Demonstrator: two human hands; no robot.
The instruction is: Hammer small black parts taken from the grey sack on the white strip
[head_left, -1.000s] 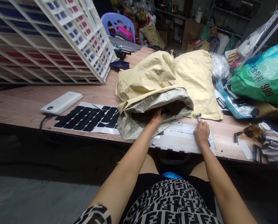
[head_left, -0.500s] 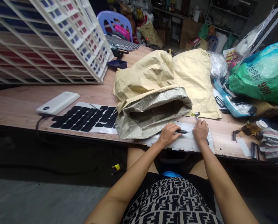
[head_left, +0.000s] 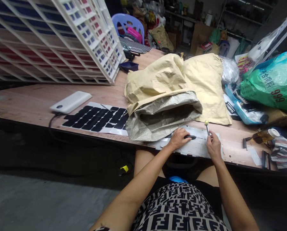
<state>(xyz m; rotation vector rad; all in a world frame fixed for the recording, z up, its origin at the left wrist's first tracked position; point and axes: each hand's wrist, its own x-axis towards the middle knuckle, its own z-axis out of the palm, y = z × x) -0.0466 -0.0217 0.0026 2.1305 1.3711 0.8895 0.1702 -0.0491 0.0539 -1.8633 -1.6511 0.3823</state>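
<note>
My left hand (head_left: 179, 138) is closed on a small black part (head_left: 190, 137) over a pale board (head_left: 198, 147) at the table's front edge. To its right, my right hand (head_left: 214, 146) grips a small hammer (head_left: 207, 125), whose head with a yellowish face points away from me. A thin dark piece lies on the board between the hands. Just beyond my left hand, a yellow sack (head_left: 157, 77) lies with its grey-lined mouth toward me. Flat black pieces (head_left: 95, 117) rest on a white sheet left of the sack.
A white basket (head_left: 85, 41) stands at the left, behind a white power bank (head_left: 72, 102) with a cable. At the right are a green bag (head_left: 271, 80), a blue tray (head_left: 244, 112), a brown bottle (head_left: 262, 136) and black frame-like parts (head_left: 266, 159).
My right hand has lifted and turned the hammer, so its head now appears end-on and higher above the board. My left hand stays at the black part. The view has shifted slightly.
</note>
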